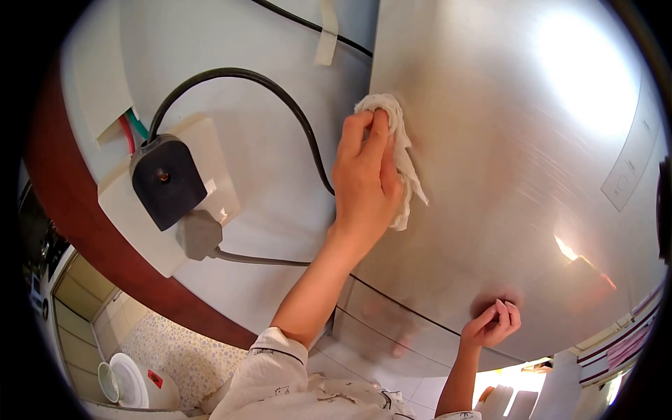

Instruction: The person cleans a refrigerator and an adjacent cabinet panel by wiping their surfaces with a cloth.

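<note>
My left hand point(364, 171) is closed around a crumpled white cloth point(402, 157), pressing it against the left edge of a shiny silver metal panel point(476, 175), which looks like an appliance door. One end of the cloth hangs below my fingers. Lower right, my right hand point(493, 323) is loosely curled close to the same panel, with nothing visible in it; whether it touches the surface I cannot tell. Light streaks and reflections show on the metal. A small control panel point(630, 164) lies at its right side.
Left of the metal, a black plug point(168, 180) and a grey plug point(201, 234) sit at a white wall socket point(220, 161). A black cable point(280, 94) loops behind my left hand. Red-brown trim point(91, 217) curves below. A white lidded bucket point(140, 383) stands on the patterned floor.
</note>
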Demonstrator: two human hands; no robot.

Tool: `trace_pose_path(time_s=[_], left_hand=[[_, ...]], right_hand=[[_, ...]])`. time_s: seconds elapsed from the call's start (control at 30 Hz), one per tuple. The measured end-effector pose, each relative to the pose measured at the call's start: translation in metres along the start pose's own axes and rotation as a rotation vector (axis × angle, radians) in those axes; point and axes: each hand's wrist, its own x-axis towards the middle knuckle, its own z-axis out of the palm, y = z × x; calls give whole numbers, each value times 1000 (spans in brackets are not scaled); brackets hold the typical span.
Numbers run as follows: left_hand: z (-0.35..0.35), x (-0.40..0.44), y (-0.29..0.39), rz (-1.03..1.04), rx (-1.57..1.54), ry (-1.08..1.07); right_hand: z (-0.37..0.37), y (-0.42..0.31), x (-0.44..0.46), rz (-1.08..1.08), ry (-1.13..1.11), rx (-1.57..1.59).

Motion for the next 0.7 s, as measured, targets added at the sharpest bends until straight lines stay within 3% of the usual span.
trace_pose_path(time_s=[0.17, 0.27, 0.33, 0.43, 0.63, 0.7], left_hand=[[-1, -27, -6, 13, 36, -6], [6, 11, -7, 126, 83, 59], [17, 42, 5, 50, 89, 135], [39, 55, 28, 162, 304, 296], [51, -99, 33, 577, 131, -236], [44, -96, 9, 613, 260, -77]], right_hand=[[2, -3, 0, 7, 9, 11], [-2, 2, 0, 1, 5, 13], [1, 0, 0, 7, 19, 22], [4, -5, 4, -14, 33, -60], [-1, -4, 1, 46, -18, -9], [-2, 1, 0, 6, -27, 12]])
